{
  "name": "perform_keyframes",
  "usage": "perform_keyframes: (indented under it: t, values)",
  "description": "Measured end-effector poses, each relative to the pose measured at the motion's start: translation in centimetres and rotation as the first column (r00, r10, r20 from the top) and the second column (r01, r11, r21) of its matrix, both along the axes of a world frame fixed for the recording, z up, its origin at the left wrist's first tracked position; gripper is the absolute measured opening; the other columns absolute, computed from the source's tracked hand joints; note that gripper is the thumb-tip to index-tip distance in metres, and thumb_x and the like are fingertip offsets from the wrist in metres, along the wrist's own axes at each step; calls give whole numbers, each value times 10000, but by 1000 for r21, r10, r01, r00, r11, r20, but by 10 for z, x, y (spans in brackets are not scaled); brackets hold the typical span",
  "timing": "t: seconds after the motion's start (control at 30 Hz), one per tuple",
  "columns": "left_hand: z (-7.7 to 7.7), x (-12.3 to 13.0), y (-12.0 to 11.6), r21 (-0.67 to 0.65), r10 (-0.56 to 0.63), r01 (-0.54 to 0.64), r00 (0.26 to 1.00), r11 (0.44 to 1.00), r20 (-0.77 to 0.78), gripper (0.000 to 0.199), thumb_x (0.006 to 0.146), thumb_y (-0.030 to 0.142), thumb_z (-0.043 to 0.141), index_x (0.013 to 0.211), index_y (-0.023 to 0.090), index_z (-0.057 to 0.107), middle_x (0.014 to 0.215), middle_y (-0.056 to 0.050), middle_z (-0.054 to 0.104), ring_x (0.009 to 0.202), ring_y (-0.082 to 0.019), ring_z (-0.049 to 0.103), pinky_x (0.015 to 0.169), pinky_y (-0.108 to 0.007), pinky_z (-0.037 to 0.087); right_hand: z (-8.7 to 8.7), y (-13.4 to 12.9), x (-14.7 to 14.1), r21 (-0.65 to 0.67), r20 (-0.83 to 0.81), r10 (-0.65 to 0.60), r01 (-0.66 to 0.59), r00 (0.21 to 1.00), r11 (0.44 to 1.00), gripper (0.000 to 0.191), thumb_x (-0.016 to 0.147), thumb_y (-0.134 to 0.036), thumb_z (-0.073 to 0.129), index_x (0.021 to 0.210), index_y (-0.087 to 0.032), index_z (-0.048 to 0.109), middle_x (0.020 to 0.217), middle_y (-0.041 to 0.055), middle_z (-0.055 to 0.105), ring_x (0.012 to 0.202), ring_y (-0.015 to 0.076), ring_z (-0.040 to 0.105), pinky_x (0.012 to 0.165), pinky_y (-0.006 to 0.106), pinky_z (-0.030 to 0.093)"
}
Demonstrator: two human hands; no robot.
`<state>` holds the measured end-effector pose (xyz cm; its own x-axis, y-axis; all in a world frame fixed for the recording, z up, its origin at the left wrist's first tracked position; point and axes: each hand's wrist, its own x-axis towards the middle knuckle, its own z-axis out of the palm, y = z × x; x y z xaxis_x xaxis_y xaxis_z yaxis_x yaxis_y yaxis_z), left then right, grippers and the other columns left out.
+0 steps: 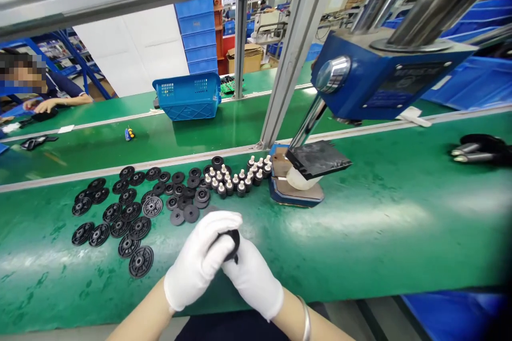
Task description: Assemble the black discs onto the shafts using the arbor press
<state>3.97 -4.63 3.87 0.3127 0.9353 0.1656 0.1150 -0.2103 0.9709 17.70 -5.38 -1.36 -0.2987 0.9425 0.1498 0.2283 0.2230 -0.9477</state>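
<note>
Both hands wear white gloves and meet above the front of the green bench. My left hand (pixel 204 256) is closed, its fingers and thumb wrapped round a black round part (pixel 233 245). Against the same part, from the right and below, is my right hand (pixel 256 279), closed, with its fingers largely hidden. Just beyond lie several small black discs (pixel 191 213). Behind them stands a group of black cylindrical pieces with white tops (pixel 229 186). Larger black spoked wheels (pixel 141 261) are spread flat to the left, some overlapping.
A blue press (pixel 372 80) rises at the right, over its base (pixel 296 200) and a black plate (pixel 318 158). A metal post (pixel 292 58) stands beside it. Further back are a blue basket (pixel 192 98) and a person (pixel 52 85) at left. Blurred dark parts (pixel 480 149) lie far right.
</note>
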Motion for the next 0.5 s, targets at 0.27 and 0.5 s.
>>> perform_keyframes:
  t: [0.27, 0.5]
  values:
    - [-22, 17, -20, 144, -161, 174, 982, 974, -99, 606, 666, 159, 794, 1238, 251, 616, 1339, -105, 565, 1328, -340, 411, 1154, -504, 212, -30, -20, 16, -85, 30, -39, 41, 999, 996, 277, 855, -154, 454, 1097, -220, 572, 1073, 88, 657, 1011, 219, 622, 914, 359, 528]
    - [-23, 20, -20, 312, -208, 332, 905, 890, -371, 489, 746, 296, 742, 1188, 205, 552, 1267, -104, 611, 1287, -277, 469, 1143, -486, 280, -58, -33, 15, -79, 162, -47, 60, 986, 995, 221, 803, -105, 495, 960, -229, 590, 957, 53, 654, 929, 213, 622, 857, 337, 550]
